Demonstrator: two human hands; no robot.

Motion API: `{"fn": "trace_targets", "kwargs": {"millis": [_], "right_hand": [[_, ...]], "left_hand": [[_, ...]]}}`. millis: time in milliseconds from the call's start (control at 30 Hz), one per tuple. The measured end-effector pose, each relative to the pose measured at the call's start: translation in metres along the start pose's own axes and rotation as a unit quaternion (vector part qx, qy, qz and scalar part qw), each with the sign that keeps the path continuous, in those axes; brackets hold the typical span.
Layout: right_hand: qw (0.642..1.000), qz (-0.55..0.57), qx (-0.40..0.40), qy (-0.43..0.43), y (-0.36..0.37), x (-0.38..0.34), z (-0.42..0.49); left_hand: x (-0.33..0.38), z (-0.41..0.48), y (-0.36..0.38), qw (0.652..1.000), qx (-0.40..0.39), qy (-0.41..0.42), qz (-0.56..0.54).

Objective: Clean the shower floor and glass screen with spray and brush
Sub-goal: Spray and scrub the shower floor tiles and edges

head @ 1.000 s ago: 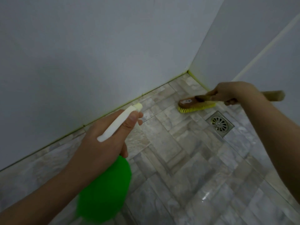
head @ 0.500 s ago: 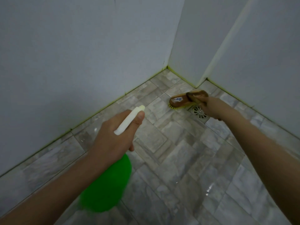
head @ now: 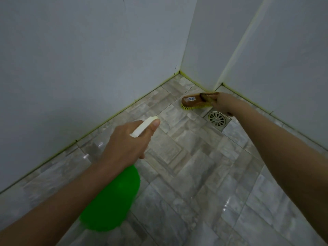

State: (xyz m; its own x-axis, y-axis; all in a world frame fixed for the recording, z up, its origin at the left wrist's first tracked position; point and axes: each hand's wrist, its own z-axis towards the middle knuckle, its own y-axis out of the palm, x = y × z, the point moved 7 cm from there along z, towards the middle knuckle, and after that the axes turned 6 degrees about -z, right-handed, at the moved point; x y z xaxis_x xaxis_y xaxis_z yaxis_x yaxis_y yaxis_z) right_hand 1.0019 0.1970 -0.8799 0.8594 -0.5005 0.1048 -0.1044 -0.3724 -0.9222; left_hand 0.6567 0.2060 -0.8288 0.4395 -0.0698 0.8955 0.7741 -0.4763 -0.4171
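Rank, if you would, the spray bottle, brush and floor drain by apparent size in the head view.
1. spray bottle, nearest the camera, so inflated.
2. brush.
3. floor drain, only slightly smaller.

— Where did we have the wooden-backed yellow-bristled scrub brush (head: pixel 192 102)?
— On the grey stone-pattern tiled floor (head: pixel 195 174) in the far corner, just left of and behind the round-grated metal drain (head: pixel 216 119). Our right hand (head: pixel 224 104) held its right end.
— And the green plastic spray bottle (head: pixel 113 201)?
— In our left hand (head: pixel 126 142), nearer us and left of the drain.
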Motion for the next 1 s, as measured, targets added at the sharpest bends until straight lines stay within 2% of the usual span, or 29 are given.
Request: {"fn": "trace_targets", "kwargs": {"millis": [100, 200, 367, 533, 633, 767, 900, 1000], "right_hand": [[0.999, 0.006, -0.032, 0.030, -0.020, -0.002, 0.009], [0.998, 0.029, -0.039, 0.047, -0.030, -0.001, 0.012], [0.997, 0.042, -0.021, 0.055, -0.005, 0.016, 0.004], [0.994, 0.060, -0.023, 0.088, 0.018, 0.052, -0.030], [0.989, 0.100, -0.014, 0.105, 0.034, 0.071, -0.051], [0.977, 0.185, -0.038, 0.101, 0.065, 0.067, -0.095], [0.984, 0.132, 0.012, 0.116, 0.065, 0.065, -0.077], [0.977, 0.147, -0.019, 0.155, 0.058, 0.073, -0.063]], "left_hand": [[-0.008, 0.000, -0.001, 1.000, -0.018, -0.003, 0.003], [-0.015, -0.001, -0.012, 0.999, 0.018, -0.036, 0.000], [-0.006, -0.001, -0.021, 0.999, 0.016, -0.029, -0.029], [-0.005, -0.006, 0.005, 0.997, 0.021, -0.039, -0.066], [0.007, -0.001, 0.022, 0.997, -0.013, -0.009, -0.080], [0.028, 0.000, 0.034, 0.996, -0.037, 0.028, -0.071], [0.035, -0.004, 0.044, 0.995, -0.040, 0.035, -0.083], [0.036, -0.006, 0.048, 0.995, -0.026, 0.039, -0.092]]}}
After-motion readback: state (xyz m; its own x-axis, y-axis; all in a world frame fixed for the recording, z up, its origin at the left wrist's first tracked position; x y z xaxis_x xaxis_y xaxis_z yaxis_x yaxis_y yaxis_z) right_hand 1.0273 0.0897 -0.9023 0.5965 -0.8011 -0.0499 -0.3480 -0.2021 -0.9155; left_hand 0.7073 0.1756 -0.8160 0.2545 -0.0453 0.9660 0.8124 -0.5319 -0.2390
